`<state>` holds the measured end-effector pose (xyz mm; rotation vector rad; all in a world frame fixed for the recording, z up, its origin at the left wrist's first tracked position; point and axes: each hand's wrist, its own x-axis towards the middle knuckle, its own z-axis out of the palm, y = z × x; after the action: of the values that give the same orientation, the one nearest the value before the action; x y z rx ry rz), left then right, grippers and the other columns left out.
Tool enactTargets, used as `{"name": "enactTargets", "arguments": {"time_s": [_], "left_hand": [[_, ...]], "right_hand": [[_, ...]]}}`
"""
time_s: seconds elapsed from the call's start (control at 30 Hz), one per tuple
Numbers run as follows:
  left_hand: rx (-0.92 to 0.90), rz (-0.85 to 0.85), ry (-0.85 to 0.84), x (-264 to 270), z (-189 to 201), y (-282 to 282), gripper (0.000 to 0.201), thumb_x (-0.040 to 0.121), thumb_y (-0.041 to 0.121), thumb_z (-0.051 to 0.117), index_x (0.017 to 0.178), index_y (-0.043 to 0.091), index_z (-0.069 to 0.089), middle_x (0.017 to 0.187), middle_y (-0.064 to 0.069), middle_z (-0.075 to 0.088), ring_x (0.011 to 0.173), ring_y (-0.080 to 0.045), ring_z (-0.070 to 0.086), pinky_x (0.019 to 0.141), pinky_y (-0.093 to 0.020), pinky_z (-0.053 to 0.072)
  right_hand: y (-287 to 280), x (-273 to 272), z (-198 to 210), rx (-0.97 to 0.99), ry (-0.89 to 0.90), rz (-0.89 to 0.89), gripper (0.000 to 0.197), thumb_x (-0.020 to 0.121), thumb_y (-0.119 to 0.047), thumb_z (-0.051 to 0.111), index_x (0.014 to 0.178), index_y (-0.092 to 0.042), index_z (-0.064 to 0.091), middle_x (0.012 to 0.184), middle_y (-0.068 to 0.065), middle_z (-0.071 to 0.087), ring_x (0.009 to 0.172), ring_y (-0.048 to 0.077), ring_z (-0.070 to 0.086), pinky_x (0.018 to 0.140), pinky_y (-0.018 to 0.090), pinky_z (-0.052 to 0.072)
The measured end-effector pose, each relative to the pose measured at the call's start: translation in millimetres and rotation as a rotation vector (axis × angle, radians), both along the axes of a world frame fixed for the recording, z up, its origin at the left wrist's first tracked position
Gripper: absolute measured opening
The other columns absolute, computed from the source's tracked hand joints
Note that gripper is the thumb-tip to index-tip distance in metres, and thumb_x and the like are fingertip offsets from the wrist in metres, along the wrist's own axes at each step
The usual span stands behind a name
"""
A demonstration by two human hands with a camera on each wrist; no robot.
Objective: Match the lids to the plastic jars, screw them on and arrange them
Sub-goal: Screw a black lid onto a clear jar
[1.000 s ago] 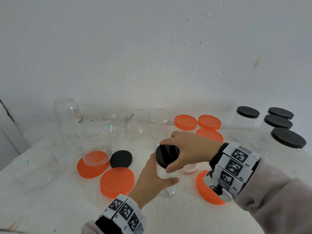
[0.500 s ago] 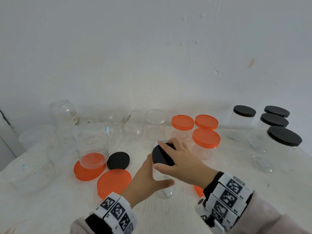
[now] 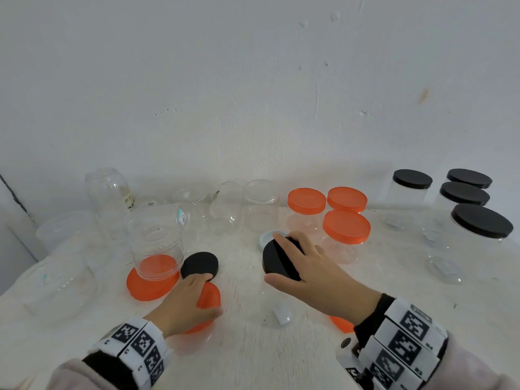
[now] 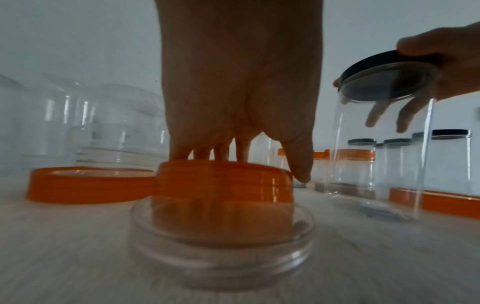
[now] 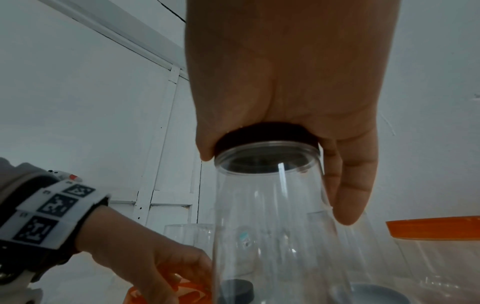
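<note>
My right hand (image 3: 274,258) grips a black lid (image 3: 277,264) that sits on top of a tall clear jar (image 3: 278,313) near the middle of the table. The right wrist view has my fingers wrapped round the lid (image 5: 265,133) above the jar wall (image 5: 272,216). My left hand (image 3: 211,294) lies over an orange lid (image 3: 212,298) to the left. In the left wrist view its fingers reach over the lid (image 4: 223,179) and the thumb presses its side. That lid sits on a low clear jar (image 4: 221,257).
A loose black lid (image 3: 200,266) lies beside a clear jar (image 3: 154,243) standing on a big orange lid (image 3: 149,288). Open clear jars (image 3: 107,192) line the back left. Orange-lidded jars (image 3: 346,226) and black-lidded jars (image 3: 481,220) stand right. Another orange lid (image 3: 340,323) lies under my right wrist.
My left hand has let go of the tall jar and moved left onto the orange lid. My right hand stays on the black lid.
</note>
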<state>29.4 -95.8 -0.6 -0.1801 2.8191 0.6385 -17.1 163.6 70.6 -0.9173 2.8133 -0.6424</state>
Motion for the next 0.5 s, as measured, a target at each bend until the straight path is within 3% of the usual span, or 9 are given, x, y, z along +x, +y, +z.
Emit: {"name": "enactTargets", "arguments": {"time_s": [0.17, 0.3, 0.37, 0.43, 0.5], "left_hand": [[-0.116, 0.028, -0.027, 3, -10, -7, 0.081, 0.086, 0.059, 0.051, 0.149, 0.026, 0.013, 0.156, 0.006, 0.014, 0.144, -0.017, 0.016, 0.118, -0.046, 0.016], [-0.148, 0.071, -0.024, 4, -17, -10, 0.079, 0.085, 0.064, 0.048, 0.148, 0.034, 0.011, 0.156, 0.011, 0.012, 0.144, -0.015, 0.014, 0.116, -0.052, 0.012], [-0.145, 0.093, -0.024, 5, -20, -12, 0.079, 0.084, 0.066, 0.048, 0.147, 0.037, 0.011, 0.156, 0.013, 0.011, 0.144, -0.014, 0.015, 0.115, -0.054, 0.014], [-0.127, 0.104, -0.010, 6, -22, -13, 0.077, 0.084, 0.066, 0.048, 0.146, 0.038, 0.013, 0.155, 0.014, 0.013, 0.144, -0.014, 0.016, 0.115, -0.053, 0.015], [-0.107, 0.113, 0.014, 8, -23, -13, 0.074, 0.084, 0.065, 0.048, 0.145, 0.039, 0.014, 0.155, 0.015, 0.013, 0.143, -0.012, 0.016, 0.115, -0.051, 0.016]], "right_hand": [[12, 4, -2, -0.071, -0.022, 0.025, 0.082, 0.086, -0.069, 0.046, 0.152, -0.037, 0.010, 0.141, -0.018, 0.016, 0.121, 0.019, 0.036, 0.105, 0.034, 0.036], [37, 4, 4, -0.232, -0.051, 0.004, 0.081, 0.078, -0.065, 0.061, 0.147, -0.038, 0.027, 0.128, -0.026, 0.029, 0.115, -0.008, 0.039, 0.091, 0.005, 0.034], [57, 1, 11, -0.332, 0.008, -0.078, 0.075, 0.076, -0.061, 0.066, 0.141, -0.041, 0.035, 0.121, -0.033, 0.032, 0.110, -0.017, 0.037, 0.083, -0.002, 0.031], [82, -7, 19, -0.410, 0.095, -0.210, 0.068, 0.075, -0.056, 0.070, 0.135, -0.044, 0.041, 0.117, -0.034, 0.036, 0.105, -0.019, 0.039, 0.080, 0.000, 0.034], [106, -17, 27, -0.439, 0.119, -0.366, 0.068, 0.072, -0.057, 0.070, 0.133, -0.042, 0.045, 0.114, -0.027, 0.041, 0.102, -0.008, 0.048, 0.082, 0.011, 0.042]]}}
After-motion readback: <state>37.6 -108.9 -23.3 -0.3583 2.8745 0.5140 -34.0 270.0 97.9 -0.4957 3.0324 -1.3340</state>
